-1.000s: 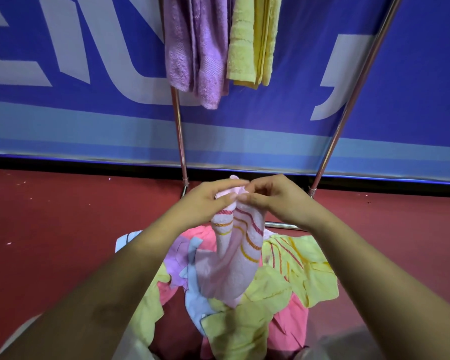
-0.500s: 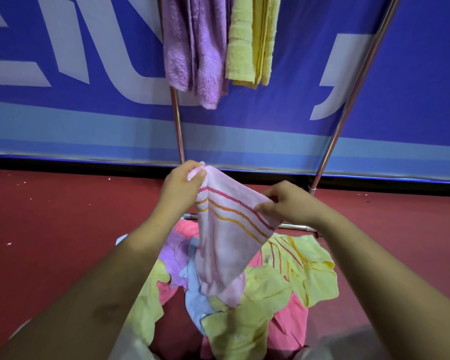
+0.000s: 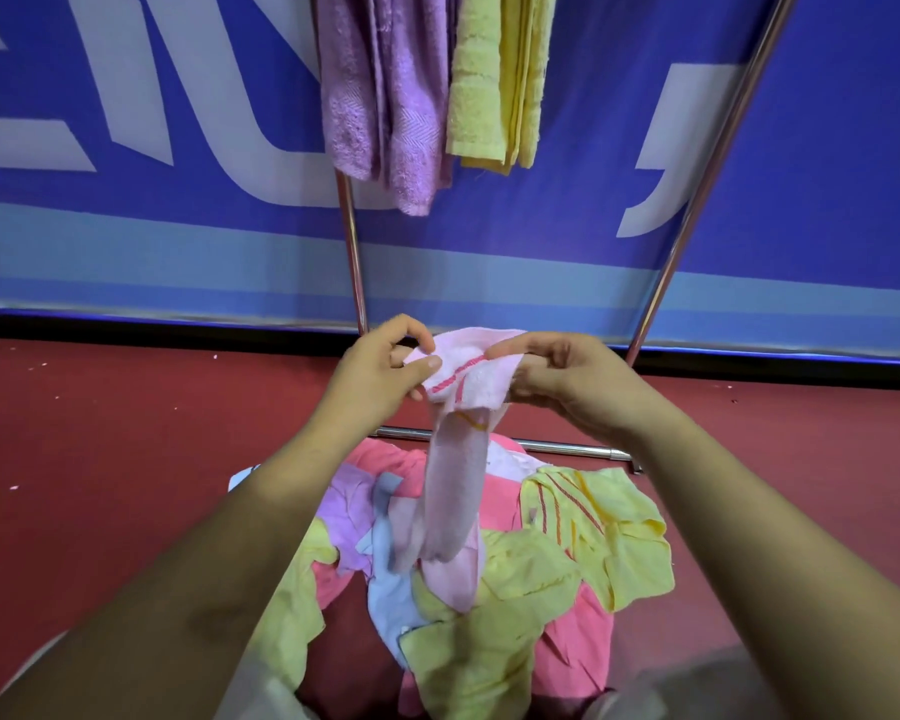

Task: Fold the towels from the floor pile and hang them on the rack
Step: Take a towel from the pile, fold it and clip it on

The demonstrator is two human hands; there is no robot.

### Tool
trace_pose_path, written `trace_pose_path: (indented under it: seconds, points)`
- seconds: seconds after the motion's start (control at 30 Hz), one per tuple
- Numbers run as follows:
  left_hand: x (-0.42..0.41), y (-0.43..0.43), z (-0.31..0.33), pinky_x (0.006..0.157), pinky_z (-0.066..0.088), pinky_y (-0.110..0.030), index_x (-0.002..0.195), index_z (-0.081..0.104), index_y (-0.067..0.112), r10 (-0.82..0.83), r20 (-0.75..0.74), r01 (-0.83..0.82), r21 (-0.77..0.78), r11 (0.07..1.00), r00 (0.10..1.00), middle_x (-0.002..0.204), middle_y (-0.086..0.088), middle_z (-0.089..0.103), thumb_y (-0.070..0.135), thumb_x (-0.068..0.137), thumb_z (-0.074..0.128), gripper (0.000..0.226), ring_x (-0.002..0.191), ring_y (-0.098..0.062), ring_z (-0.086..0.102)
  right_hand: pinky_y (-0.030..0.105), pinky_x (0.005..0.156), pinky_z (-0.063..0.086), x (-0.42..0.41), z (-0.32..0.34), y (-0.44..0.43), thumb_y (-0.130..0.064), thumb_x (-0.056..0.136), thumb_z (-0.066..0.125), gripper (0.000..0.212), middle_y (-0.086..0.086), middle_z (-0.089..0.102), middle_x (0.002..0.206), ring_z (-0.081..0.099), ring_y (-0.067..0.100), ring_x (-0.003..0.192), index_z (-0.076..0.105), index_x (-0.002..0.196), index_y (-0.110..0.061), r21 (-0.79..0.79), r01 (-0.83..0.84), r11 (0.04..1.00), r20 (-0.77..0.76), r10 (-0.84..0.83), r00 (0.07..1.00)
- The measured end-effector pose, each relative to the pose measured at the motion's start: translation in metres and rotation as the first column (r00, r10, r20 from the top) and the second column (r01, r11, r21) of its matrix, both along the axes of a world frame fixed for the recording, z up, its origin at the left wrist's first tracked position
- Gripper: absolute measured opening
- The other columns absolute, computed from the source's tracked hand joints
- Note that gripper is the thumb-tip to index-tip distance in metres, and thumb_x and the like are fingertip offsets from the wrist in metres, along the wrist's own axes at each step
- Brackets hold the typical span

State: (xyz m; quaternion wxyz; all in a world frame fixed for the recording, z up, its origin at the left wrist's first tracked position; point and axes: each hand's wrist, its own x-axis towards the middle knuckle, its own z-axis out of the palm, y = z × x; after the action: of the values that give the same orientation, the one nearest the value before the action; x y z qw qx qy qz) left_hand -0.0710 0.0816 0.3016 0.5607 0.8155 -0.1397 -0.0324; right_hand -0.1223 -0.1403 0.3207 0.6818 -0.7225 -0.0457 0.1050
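Your left hand [image 3: 378,368] and right hand [image 3: 572,381] meet at the centre of the frame, above the floor pile [image 3: 494,605]. Both grip the top edge of the pink striped towel [image 3: 471,379]. The left fingers [image 3: 427,362] pinch its left corner, thumb on the near face. The right fingers [image 3: 510,348] are curled round its right side, touching the cloth where a red stripe crosses it. The fabric between the two grips is bunched and short.

Below your hands the towel hangs as a narrow strip. Its lower end touches the pile of yellow, pink, lilac and pale blue cloths on the red floor [image 3: 100,459], in the lower centre of the frame.

The rack [image 3: 353,252] stands behind the pile, with its low crossbar just beyond the cloths. A purple towel [image 3: 385,96] and a yellow towel [image 3: 494,80] hang side by side on it at the top centre. A blue banner [image 3: 811,148] fills the background.
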Motion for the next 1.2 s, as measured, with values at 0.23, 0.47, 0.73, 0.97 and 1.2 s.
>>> trace_pose_path:
  seconds: [0.23, 0.47, 0.73, 0.97, 1.2]
  points:
    - [-0.008, -0.007, 0.003, 0.061, 0.036, -0.024, 0.088, 0.074, 0.018, -0.203, 0.015, 0.2, 0.107, 0.974, 0.979, 0.069, -0.003, 0.061, 0.007, 0.09, 0.063, 0.015, 0.064, -0.011, 0.045, 0.043, 0.084, 0.062, -0.004, -0.008, 0.011, -0.004, 0.087, 0.073, 0.01, 0.019, 0.076, 0.08, 0.075, 0.034, 0.081, 0.074, 0.085, 0.006, -0.153, 0.068, 0.986, 0.05, -0.061, 0.997]
    - [-0.013, -0.011, -0.005, 0.059, 0.042, -0.027, 0.091, 0.071, 0.018, -0.276, 0.039, 0.266, 0.167, 0.949, 0.96, 0.062, 0.011, 0.051, 0.026, 0.078, 0.084, 0.02, 0.058, -0.007, 0.041, 0.039, 0.071, 0.058, -0.004, -0.007, 0.017, -0.015, 0.088, 0.076, 0.022, 0.011, 0.074, 0.069, 0.066, 0.022, 0.066, 0.071, 0.078, 0.004, -0.258, 0.139, 0.956, 0.08, -0.123, 0.989]
    - [0.002, 0.008, 0.001, 0.066, 0.041, -0.024, 0.079, 0.065, 0.027, -0.274, 0.219, 0.213, 0.267, 0.94, 0.936, 0.067, 0.011, 0.057, 0.025, 0.085, 0.062, 0.007, 0.066, -0.001, 0.049, 0.029, 0.059, 0.051, 0.004, -0.02, -0.007, -0.027, 0.085, 0.078, 0.022, 0.003, 0.071, 0.063, 0.061, 0.009, 0.053, 0.067, 0.073, -0.012, -0.676, -0.028, 0.736, 0.034, 0.069, 0.997]
    - [0.014, 0.026, 0.005, 0.063, 0.039, -0.021, 0.071, 0.064, 0.017, -0.142, 0.231, 0.079, 0.26, 0.962, 0.963, 0.066, 0.0, 0.054, 0.022, 0.076, 0.062, 0.008, 0.062, -0.003, 0.045, 0.042, 0.066, 0.049, 0.015, -0.019, -0.027, -0.03, 0.087, 0.073, 0.027, 0.017, 0.066, 0.081, 0.056, 0.025, 0.067, 0.07, 0.076, -0.005, -0.715, 0.124, 0.688, 0.143, -0.029, 0.989]
    - [0.021, 0.036, 0.003, 0.069, 0.046, -0.02, 0.084, 0.076, 0.022, 0.041, 0.199, -0.084, 0.216, 0.973, 0.979, 0.077, -0.003, 0.073, 0.017, 0.083, 0.076, 0.005, 0.069, -0.005, 0.057, 0.027, 0.062, 0.04, 0.01, -0.002, -0.024, -0.026, 0.085, 0.08, 0.018, 0.013, 0.071, 0.075, 0.051, 0.009, 0.062, 0.074, 0.077, -0.011, -0.552, 0.233, 0.801, 0.202, -0.143, 0.969]
